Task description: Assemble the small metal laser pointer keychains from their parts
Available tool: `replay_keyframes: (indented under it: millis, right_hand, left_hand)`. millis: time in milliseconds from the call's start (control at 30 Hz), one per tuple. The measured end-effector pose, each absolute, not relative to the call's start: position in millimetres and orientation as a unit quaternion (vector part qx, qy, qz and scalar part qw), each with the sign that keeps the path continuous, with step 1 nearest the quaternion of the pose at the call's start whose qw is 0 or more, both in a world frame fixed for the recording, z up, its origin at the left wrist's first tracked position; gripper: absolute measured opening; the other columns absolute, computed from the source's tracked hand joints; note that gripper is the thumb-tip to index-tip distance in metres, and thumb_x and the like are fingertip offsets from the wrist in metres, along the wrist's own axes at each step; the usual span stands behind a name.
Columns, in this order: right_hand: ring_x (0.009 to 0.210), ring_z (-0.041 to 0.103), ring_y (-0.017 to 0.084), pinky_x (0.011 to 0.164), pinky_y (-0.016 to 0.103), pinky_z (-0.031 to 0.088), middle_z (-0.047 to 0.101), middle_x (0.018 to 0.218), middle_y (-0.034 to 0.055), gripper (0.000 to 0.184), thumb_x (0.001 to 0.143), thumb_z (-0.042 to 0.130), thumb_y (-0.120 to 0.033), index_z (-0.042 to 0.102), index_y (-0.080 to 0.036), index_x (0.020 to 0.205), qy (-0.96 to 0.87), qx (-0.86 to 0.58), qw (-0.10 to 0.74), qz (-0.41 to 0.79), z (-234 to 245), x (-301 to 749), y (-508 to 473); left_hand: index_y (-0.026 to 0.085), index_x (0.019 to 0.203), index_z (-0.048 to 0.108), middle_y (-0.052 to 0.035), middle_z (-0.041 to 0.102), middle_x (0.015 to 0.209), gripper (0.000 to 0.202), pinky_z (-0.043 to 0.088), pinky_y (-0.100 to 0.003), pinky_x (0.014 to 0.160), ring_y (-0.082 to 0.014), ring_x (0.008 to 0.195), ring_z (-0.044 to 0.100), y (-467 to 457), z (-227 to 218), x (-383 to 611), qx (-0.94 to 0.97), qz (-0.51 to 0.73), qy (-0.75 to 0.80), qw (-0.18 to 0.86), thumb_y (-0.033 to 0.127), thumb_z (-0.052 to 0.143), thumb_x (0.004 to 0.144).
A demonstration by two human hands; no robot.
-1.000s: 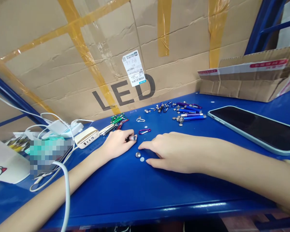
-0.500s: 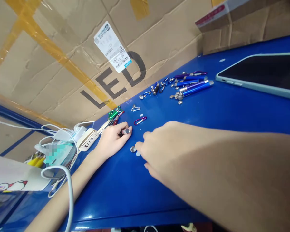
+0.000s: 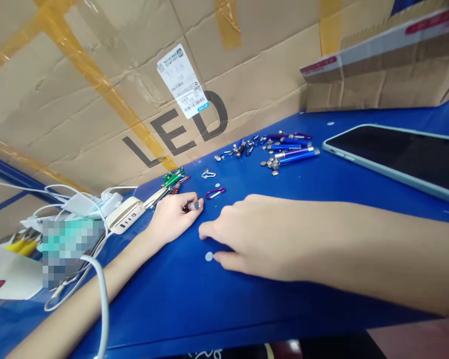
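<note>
Head view, centre-left: left hand (image 3: 169, 218), fingers closed round a small dark torch (image 3: 193, 205), silver tip showing, resting on the blue bench (image 3: 194, 304). Right hand (image 3: 254, 235) centre, palm down, fingers loosely spread, thumb touching a white disc (image 3: 208, 256). Cardboard box (image 3: 377, 80) upper right; contents hidden.

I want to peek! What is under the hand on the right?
The right hand lies fingers-down on the blue table. A small pale disc shows beside its thumb. Anything beneath palm or fingers is covered.
</note>
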State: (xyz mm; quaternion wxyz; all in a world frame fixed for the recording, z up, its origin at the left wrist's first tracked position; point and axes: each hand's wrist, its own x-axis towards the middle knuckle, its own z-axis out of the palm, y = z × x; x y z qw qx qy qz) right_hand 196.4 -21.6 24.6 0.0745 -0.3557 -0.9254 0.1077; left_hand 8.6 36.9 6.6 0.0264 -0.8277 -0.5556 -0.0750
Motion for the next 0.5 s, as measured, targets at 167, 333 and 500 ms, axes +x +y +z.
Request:
replay_keyframes:
  millis: [167, 333, 500]
  right_hand:
    - [0.070, 0.060, 0.015, 0.073, 0.031, 0.041, 0.064, 0.079, 0.0037, 0.031, 0.083, 0.044, -0.028, 0.058, -0.024, 0.110, -0.931, -0.345, 0.068, 0.100, 28, 196, -11]
    - [0.062, 0.057, 0.013, 0.068, 0.029, 0.040, 0.063, 0.074, 0.0021, 0.031, 0.082, 0.042, -0.032, 0.057, -0.024, 0.107, -0.920, -0.373, 0.076, 0.092, 28, 194, -7]
    - [0.059, 0.055, 0.013, 0.060, 0.026, 0.037, 0.062, 0.075, 0.0021, 0.035, 0.084, 0.039, -0.037, 0.054, -0.023, 0.113, -0.918, -0.372, 0.070, 0.116, 30, 193, -10]
  left_hand:
    - [0.019, 0.058, 0.041, 0.0034, 0.046, 0.051, 0.025, 0.026, -0.024, 0.050, -0.0116, 0.052, 0.043, 35, 7, 3, -0.844, -0.055, -0.531, 0.043, 0.034, 0.037, 0.078]
    - [0.020, 0.067, 0.051, 0.0010, 0.059, 0.061, 0.017, 0.028, -0.025, 0.052, -0.0164, 0.062, 0.056, 33, 9, 0, -0.848, -0.040, -0.526, 0.050, 0.029, 0.039, 0.076]
    - [0.021, 0.068, 0.052, 0.0004, 0.061, 0.064, 0.015, 0.028, -0.025, 0.051, -0.0182, 0.066, 0.059, 32, 9, -1, -0.854, -0.048, -0.516, 0.043, 0.027, 0.041, 0.075]
